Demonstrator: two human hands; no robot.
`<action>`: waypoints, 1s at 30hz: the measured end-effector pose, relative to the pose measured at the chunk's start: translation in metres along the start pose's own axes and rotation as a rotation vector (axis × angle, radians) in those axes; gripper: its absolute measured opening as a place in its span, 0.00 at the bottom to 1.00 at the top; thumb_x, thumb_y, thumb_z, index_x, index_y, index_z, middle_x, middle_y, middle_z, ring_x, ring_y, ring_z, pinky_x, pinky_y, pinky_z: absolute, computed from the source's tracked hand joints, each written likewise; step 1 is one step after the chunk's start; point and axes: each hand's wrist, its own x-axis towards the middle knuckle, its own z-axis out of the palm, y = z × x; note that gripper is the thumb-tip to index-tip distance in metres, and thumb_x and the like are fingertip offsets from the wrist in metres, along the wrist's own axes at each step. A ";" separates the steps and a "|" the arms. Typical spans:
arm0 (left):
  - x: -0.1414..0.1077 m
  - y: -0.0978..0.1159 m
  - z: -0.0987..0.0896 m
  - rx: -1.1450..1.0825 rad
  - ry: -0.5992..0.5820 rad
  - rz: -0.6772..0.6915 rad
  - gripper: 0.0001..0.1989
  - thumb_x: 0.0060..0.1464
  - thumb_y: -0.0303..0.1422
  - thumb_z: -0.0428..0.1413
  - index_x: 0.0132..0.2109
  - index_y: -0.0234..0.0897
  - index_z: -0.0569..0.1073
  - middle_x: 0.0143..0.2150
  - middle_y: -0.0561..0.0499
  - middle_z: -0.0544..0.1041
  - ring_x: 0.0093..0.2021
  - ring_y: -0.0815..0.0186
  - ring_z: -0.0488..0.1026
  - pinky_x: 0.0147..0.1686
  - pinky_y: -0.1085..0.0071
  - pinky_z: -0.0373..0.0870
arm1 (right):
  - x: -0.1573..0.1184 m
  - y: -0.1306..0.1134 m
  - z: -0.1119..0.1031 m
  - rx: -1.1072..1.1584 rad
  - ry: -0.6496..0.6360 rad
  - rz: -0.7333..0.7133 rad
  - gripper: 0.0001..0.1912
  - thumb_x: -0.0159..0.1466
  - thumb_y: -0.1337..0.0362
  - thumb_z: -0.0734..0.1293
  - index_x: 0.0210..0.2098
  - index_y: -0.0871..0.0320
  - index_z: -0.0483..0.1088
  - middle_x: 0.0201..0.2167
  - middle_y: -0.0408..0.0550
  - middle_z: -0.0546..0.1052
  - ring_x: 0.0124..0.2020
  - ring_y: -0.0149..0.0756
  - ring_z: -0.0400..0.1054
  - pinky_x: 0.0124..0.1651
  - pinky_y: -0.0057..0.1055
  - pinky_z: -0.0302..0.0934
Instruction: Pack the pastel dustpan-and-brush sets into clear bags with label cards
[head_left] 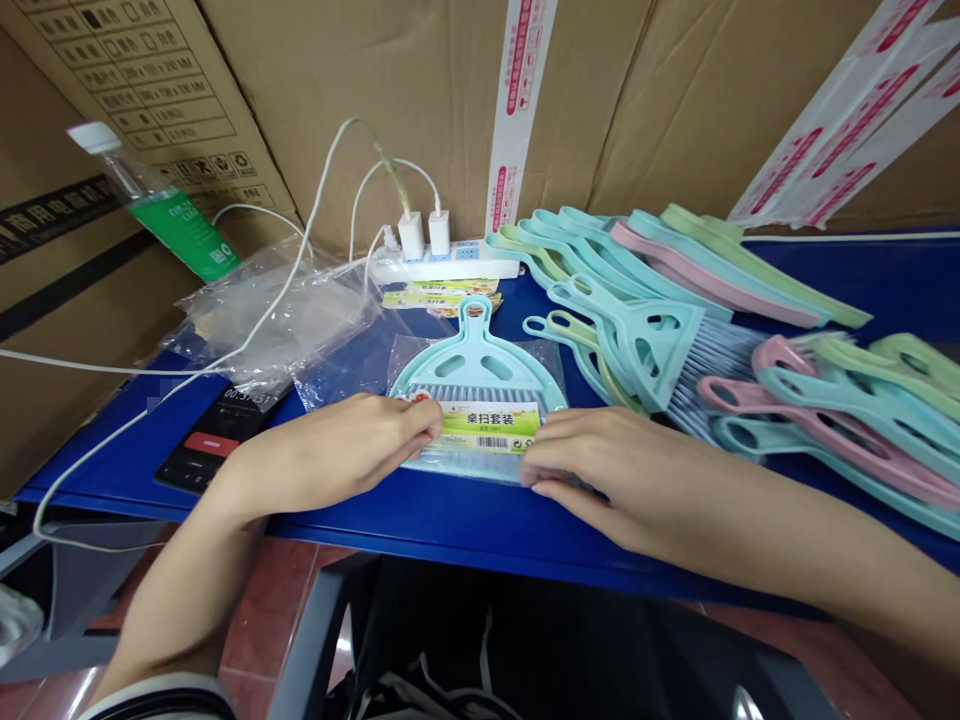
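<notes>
A light-blue dustpan and brush set (495,372) lies in a clear plastic bag on the blue table, its handle pointing away from me. Across the grey bristles sits a green and white label card (489,428) with a barcode. My left hand (367,445) is closed at the card's left end, fingertips pinching the bag's edge there. At the opposite end, my right hand (600,462) has its fingers curled onto the right edge of the bag and card. The right fingertips are partly hidden underneath.
Stacked dustpans (637,265) and brushes (724,365) lie to the right. Behind are more label cards (439,295) and a power strip (450,262) with chargers and white cables. Clear bags (277,310), a phone (214,440) and a bottle (180,225) are left. Cardboard stands behind.
</notes>
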 end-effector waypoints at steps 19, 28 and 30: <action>-0.009 -0.011 -0.003 -0.082 -0.007 0.155 0.09 0.61 0.21 0.50 0.37 0.38 0.72 0.36 0.54 0.79 0.40 0.66 0.77 0.46 0.70 0.68 | 0.004 -0.006 -0.001 -0.031 -0.075 0.090 0.14 0.66 0.73 0.57 0.31 0.56 0.70 0.30 0.47 0.77 0.32 0.39 0.71 0.34 0.32 0.57; -0.006 -0.009 0.000 -0.054 -0.059 0.099 0.06 0.64 0.29 0.53 0.45 0.41 0.74 0.42 0.53 0.81 0.40 0.65 0.78 0.40 0.71 0.68 | 0.010 -0.008 -0.003 0.042 -0.140 0.145 0.04 0.65 0.67 0.64 0.33 0.55 0.68 0.32 0.46 0.76 0.33 0.38 0.69 0.34 0.33 0.55; -0.004 -0.007 -0.001 -0.063 -0.070 0.058 0.07 0.64 0.29 0.52 0.43 0.41 0.75 0.40 0.53 0.81 0.40 0.66 0.78 0.40 0.71 0.68 | 0.011 -0.007 -0.003 0.032 -0.149 0.153 0.09 0.67 0.67 0.60 0.30 0.55 0.65 0.31 0.46 0.76 0.31 0.37 0.68 0.33 0.33 0.54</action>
